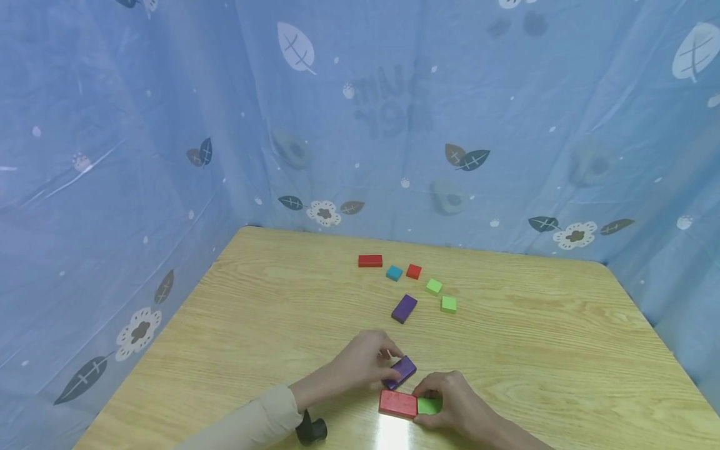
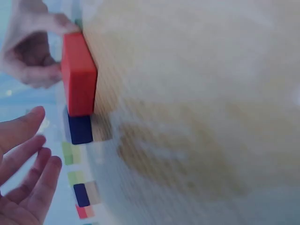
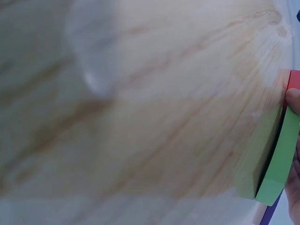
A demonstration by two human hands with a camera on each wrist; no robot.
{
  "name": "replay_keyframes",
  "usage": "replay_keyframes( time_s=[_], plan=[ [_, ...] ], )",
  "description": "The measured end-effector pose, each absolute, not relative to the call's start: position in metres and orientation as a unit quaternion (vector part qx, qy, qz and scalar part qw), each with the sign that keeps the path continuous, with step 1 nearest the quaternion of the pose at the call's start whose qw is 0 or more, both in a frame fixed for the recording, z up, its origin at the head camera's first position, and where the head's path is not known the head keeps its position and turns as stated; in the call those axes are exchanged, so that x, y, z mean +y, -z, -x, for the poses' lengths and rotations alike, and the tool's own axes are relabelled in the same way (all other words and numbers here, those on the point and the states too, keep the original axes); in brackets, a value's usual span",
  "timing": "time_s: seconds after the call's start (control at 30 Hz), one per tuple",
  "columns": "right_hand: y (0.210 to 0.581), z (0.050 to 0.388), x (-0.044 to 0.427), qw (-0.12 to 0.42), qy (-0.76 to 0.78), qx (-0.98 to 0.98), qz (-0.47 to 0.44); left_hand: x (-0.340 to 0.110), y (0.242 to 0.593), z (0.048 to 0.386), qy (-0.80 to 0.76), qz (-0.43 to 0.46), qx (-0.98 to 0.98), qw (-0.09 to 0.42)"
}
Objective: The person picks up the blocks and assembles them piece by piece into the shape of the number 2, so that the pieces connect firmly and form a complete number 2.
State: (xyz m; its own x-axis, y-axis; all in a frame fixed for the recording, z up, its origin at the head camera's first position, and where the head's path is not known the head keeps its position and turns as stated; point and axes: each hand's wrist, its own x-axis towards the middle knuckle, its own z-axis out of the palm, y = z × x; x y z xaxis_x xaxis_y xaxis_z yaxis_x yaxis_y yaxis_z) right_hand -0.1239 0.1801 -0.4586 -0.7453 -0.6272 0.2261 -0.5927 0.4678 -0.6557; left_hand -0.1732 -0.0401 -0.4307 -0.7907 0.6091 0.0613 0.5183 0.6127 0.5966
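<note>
My left hand (image 1: 362, 362) is over a purple block (image 1: 400, 373), thumb and fingers parted around it. In the left wrist view, the left hand's (image 2: 28, 173) spread fingers stand apart from the purple block (image 2: 80, 129). With thumb and fingers, my right hand (image 1: 458, 406) grips a green block (image 1: 429, 406) whose left end meets a long red block (image 1: 398, 404). The fingertips lie where green and red meet. In the right wrist view, a finger of the right hand (image 3: 294, 101) shows at the join of the green block (image 3: 280, 164) and the red block (image 3: 295, 80).
Farther back on the wooden table (image 1: 270, 312) lie another purple block (image 1: 404, 309), two small green blocks (image 1: 434, 286) (image 1: 448, 304), a small red one (image 1: 414, 271), a blue one (image 1: 394, 273) and a long red one (image 1: 370, 261). A black object (image 1: 311, 430) is beside the left sleeve.
</note>
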Motion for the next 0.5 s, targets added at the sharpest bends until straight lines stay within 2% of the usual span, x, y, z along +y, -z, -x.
replay_keyframes(
  time_s=[0.23, 0.5],
  plan=[
    [0.46, 0.123, 0.18, -0.001, 0.366, 0.856, 0.365, -0.047, 0.432, 0.152, -0.186, -0.434, 0.881, 0.02],
    [0.46, 0.124, 0.179, 0.014, 0.374, 0.855, 0.36, -0.047, 0.43, 0.142, -0.168, -0.445, 0.88, -0.002]
  ],
)
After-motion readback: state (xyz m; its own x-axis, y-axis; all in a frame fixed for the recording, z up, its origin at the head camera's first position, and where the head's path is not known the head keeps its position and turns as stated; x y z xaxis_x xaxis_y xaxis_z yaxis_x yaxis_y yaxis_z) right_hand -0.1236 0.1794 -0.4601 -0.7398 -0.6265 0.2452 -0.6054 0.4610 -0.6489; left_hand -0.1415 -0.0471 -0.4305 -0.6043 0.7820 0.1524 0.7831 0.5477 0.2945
